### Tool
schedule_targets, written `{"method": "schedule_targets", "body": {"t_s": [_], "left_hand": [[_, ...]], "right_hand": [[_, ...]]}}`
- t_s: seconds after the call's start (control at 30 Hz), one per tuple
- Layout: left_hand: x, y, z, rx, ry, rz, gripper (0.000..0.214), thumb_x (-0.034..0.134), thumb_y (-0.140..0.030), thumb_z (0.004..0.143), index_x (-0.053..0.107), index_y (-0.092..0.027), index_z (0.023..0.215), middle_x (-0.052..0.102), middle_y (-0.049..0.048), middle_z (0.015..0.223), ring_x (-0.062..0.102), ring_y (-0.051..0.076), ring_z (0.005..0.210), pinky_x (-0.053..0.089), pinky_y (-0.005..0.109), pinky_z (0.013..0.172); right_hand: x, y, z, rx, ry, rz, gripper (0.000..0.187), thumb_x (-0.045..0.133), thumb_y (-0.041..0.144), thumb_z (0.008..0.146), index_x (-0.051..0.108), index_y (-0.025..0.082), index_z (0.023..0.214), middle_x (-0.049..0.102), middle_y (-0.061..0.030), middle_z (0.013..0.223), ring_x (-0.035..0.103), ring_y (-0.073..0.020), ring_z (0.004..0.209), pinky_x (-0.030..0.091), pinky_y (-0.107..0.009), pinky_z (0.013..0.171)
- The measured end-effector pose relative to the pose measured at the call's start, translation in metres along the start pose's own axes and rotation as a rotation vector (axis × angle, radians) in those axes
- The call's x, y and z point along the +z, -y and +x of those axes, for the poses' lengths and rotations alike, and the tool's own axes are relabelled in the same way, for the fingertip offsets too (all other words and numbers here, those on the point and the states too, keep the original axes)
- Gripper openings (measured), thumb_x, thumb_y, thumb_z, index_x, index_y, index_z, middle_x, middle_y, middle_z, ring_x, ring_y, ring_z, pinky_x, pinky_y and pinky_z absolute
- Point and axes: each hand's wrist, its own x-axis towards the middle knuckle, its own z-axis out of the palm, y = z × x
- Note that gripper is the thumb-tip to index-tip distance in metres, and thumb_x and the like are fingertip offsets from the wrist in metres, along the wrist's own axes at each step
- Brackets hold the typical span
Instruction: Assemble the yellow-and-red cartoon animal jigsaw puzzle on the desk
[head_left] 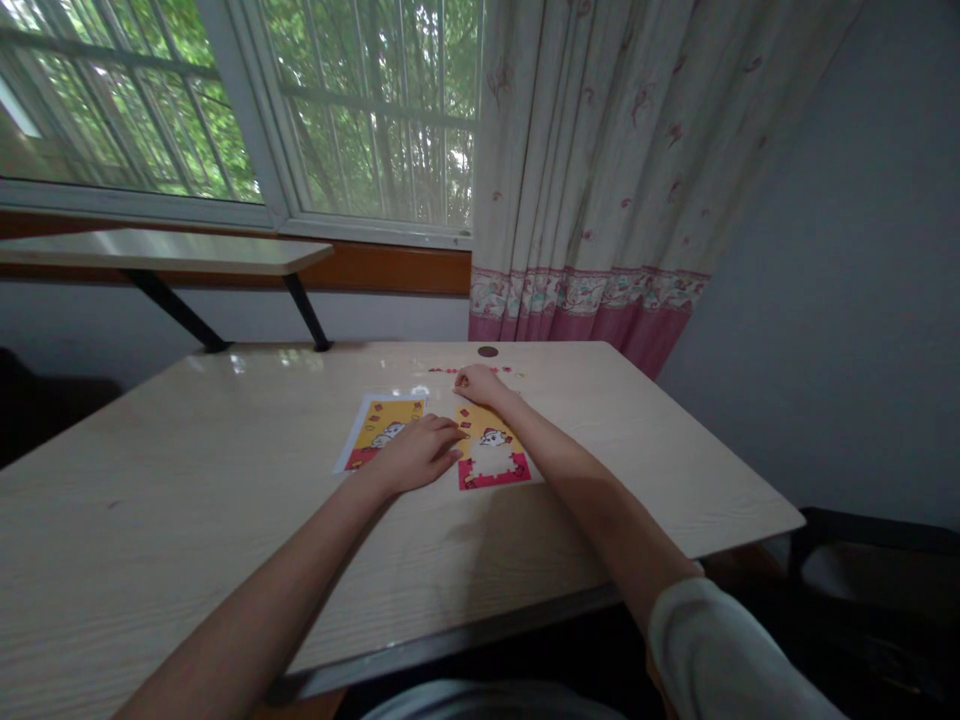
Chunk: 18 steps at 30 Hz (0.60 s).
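A partly assembled jigsaw puzzle (480, 482), yellow above and red below with a white cartoon figure, lies on the table with a gap in its lower part. My left hand (420, 452) rests flat with its fingers stretched out, the tips at the puzzle's left edge. It covers part of a printed picture sheet (382, 412) in the same colours. At the puzzle's top edge my right hand (481, 384) is pinched on a small puzzle piece, mostly hidden by the fingers. Behind it runs a row of loose puzzle pieces (507, 371), partly hidden by this hand.
The pale wooden table (187, 500) carries a dark round disc (488, 351) near its back edge. A raised shelf (165, 248) on black supports stands at the back left. A window and a patterned curtain (585, 200) are behind. A dark chair (877, 560) stands at the right.
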Motion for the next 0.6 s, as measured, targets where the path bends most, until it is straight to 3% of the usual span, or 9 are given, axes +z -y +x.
{"method": "schedule_targets", "body": {"t_s": [0.3,0.5,0.6], "left_hand": [[0.002,0.002,0.0,-0.002,-0.005,0.003,0.033,0.043,-0.031,0.089,0.062,-0.015,0.112,0.062,0.0119,0.11,0.056,0.025,0.101,0.042,0.038,0.089],[0.0,0.001,0.001,-0.003,0.001,-0.012,0.034,0.043,-0.03,0.089,0.062,-0.014,0.112,0.062,0.013,0.111,0.056,0.025,0.102,0.042,0.038,0.09],[0.0,0.0,0.001,-0.014,-0.003,-0.029,0.034,0.044,-0.03,0.088,0.062,-0.013,0.111,0.062,0.0131,0.111,0.056,0.025,0.102,0.042,0.039,0.09]], "right_hand": [[-0.009,-0.009,-0.005,-0.022,0.076,0.145,0.01,0.067,0.01,0.069,0.07,0.015,0.077,0.068,-0.0025,0.077,0.059,-0.0122,0.07,0.041,-0.02,0.064],[-0.008,-0.02,-0.02,-0.033,0.005,0.278,0.024,0.06,0.003,0.068,0.066,0.014,0.089,0.065,0.0003,0.074,0.056,-0.0087,0.065,0.04,-0.018,0.061],[-0.008,-0.028,-0.035,-0.013,-0.063,0.507,0.019,0.059,0.007,0.07,0.066,0.013,0.086,0.064,0.0,0.072,0.056,-0.0085,0.064,0.041,-0.018,0.059]]}}
